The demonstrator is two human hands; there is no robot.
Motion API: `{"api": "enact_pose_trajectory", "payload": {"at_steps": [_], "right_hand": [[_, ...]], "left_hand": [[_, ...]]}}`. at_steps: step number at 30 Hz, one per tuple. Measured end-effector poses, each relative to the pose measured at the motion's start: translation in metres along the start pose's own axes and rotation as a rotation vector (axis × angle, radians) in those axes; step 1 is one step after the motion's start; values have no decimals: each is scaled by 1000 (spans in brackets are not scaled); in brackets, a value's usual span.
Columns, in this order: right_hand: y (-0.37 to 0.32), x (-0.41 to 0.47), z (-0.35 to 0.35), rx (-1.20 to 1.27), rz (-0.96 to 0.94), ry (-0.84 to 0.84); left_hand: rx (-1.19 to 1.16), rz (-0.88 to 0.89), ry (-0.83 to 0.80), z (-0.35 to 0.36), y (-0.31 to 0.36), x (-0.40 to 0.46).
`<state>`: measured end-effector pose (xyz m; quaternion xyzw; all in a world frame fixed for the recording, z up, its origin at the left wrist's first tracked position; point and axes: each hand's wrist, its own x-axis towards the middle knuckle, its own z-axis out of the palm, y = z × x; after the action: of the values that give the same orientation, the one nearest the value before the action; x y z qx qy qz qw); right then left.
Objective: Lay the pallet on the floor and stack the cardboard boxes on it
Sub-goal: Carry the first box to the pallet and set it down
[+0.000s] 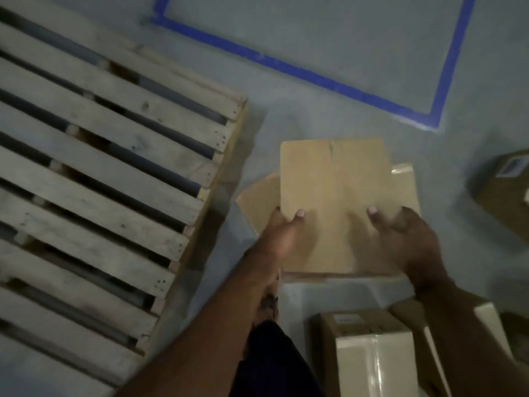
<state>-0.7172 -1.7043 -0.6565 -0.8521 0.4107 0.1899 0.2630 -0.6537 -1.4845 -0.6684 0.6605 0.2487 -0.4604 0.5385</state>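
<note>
At centre frame, both hands grip one cardboard box (333, 202), its broad face toward the camera. Left hand (282, 234) at the box's 7 o'clock corner, thumb on the face, fingers curled behind the edge. Right hand (408, 236) at 5 o'clock, thumb on the face, the other fingers wrapped round the right side. Whether the box is clear of the floor cannot be told. Second box (406, 184) lies directly behind and under it, edges showing at 3 and 9 o'clock.

Pallet (108, 173) lies flat on the floor (329, 53) at 9 o'clock, slats up, near the held box but not touching it. Blue tape (300, 71) marks a rectangle on the floor at 12 o'clock.

More boxes: one (506, 190) at 3 o'clock, a taped one (372, 353) at 5 o'clock. Frame is dim and slightly blurred.
</note>
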Motion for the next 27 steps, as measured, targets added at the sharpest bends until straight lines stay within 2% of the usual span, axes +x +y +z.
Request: {"api": "enact_pose_trajectory", "payload": {"at_steps": [2, 4, 8, 10, 14, 19, 24, 27], "right_hand": [[-36, -23, -41, 167, 0, -133], [-67, -47, -80, 444, 32, -229], [-138, -120, -145, 769, 6, -287], [-172, -165, -173, 902, 46, -305], [-222, -271, -227, 1186, -26, -540], [-233, -408, -277, 1136, -146, -649], [-206, -560, -286, 1138, -223, -671], [-185, -643, -283, 1117, -268, -701]], "left_hand": [[-45, 34, 33, -28, 36, -31], [-165, 22, 51, -58, 79, -75], [-402, -61, 83, -113, 158, -186], [-397, -19, 115, -127, 183, -248], [-397, 86, 178, -155, 206, -378], [-331, 200, 170, -202, 174, -542], [-288, 332, 195, -231, 86, -696], [-232, 352, 234, -247, 29, -769]]}}
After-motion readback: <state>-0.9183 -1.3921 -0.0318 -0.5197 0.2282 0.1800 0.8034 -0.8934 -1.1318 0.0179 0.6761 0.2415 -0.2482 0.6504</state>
